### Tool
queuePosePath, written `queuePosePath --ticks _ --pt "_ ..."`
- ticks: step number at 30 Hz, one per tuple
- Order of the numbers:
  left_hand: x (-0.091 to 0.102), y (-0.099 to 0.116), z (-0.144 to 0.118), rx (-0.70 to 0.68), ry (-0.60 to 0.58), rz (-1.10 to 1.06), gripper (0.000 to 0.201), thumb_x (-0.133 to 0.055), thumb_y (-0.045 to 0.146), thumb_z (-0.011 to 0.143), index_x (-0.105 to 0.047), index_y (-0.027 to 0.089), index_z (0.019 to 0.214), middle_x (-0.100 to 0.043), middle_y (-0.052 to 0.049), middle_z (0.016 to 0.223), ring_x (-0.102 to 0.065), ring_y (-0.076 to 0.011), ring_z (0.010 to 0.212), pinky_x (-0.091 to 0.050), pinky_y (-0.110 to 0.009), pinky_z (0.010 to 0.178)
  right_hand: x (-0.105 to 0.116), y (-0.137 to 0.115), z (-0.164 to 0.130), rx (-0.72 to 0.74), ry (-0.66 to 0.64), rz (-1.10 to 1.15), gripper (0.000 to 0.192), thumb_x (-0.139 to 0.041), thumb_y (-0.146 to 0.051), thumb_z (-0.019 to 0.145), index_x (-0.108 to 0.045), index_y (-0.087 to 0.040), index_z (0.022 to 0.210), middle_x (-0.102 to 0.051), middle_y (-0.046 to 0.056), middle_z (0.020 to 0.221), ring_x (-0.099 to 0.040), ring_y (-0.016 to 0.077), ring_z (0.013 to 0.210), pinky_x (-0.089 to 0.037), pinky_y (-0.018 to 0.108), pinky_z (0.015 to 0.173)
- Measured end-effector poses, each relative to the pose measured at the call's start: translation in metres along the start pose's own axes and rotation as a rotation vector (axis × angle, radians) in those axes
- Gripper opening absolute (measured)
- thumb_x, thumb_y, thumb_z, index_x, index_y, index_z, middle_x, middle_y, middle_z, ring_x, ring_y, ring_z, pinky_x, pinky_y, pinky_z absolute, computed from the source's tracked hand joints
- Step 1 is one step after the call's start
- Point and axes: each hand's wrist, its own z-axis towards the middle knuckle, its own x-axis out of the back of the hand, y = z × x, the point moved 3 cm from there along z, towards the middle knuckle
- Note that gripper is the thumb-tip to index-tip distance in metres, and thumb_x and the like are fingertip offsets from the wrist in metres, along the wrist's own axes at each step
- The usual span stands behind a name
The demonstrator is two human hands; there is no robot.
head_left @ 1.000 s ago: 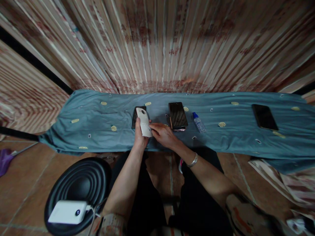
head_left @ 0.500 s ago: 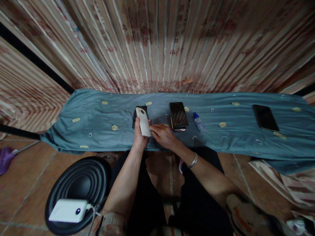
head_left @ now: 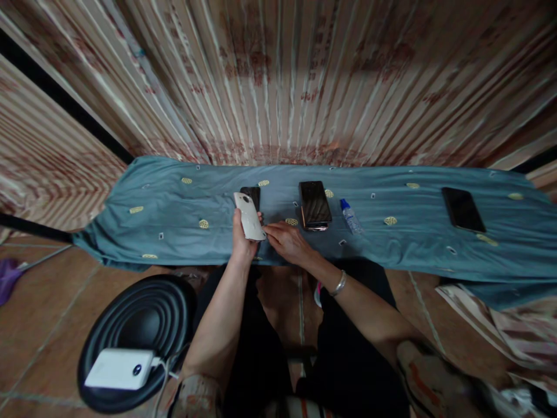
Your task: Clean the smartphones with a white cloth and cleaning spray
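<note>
A white phone, its back with the round camera facing up, lies in my left hand, whose fingers wrap round its side and lower part. My right hand has its fingers pinched together at the phone's lower right corner; whether something small is between them cannot be made out. Partly hidden behind the white phone, a dark phone rests on the teal cloth. To the right of my hands stands a stack of dark phones, and beside it lies a clear bottle with a blue cap.
Another dark phone lies far right on the teal cloth. A pleated curtain hangs behind. On the floor at lower left, a white power bank with a cable sits on a black ringed round object.
The white phone and my left hand have shifted slightly left and tilted, showing more of the dark phone behind. My right hand stays at the phone's corner. The view moved a little.
</note>
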Motion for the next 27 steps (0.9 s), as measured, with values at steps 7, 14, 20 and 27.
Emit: queuePosePath --ticks 7,14,20,27 --pt "-0.001 0.001 -0.003 0.013 0.014 -0.009 0.045 -0.037 0.047 0.096 -0.067 0.014 0.102 -0.069 -0.004 0.065 -0.061 -0.0125 0.055 -0.048 -0.022 0.059 0.0 -0.01 0.0 0.017 0.037 -0.043 0.023 -0.047 -0.012 0.096 -0.068 -0.017 0.105 -0.072 0.009 0.106 -0.064 0.0202 0.092 -0.05 0.034 0.087" --pt "-0.002 0.004 -0.004 -0.027 0.05 0.006 0.042 -0.036 0.044 0.098 -0.066 0.015 0.098 -0.065 -0.002 0.064 -0.065 -0.0147 0.063 -0.051 -0.025 0.07 0.003 -0.019 0.003 0.07 0.095 -0.019 0.024 -0.047 -0.015 0.097 -0.069 -0.018 0.106 -0.071 0.01 0.108 -0.064 0.0204 0.095 -0.051 0.035 0.092" --pt "0.002 0.01 -0.003 -0.023 0.064 0.028 0.045 -0.035 0.048 0.097 -0.067 0.018 0.091 -0.065 -0.005 0.069 -0.067 -0.0166 0.072 -0.048 -0.023 0.062 -0.005 -0.012 0.004 0.023 -0.004 -0.01 0.022 -0.05 -0.011 0.095 -0.068 -0.016 0.106 -0.072 0.01 0.105 -0.064 0.0204 0.093 -0.051 0.034 0.088" --pt "0.001 0.008 -0.007 -0.028 0.098 0.024 0.041 -0.037 0.046 0.097 -0.066 0.017 0.093 -0.064 -0.005 0.074 -0.068 -0.0198 0.092 -0.05 -0.027 0.079 -0.003 -0.02 0.004 0.071 0.037 -0.077 0.023 -0.047 -0.012 0.096 -0.069 -0.017 0.102 -0.072 0.01 0.104 -0.064 0.02 0.091 -0.052 0.035 0.087"
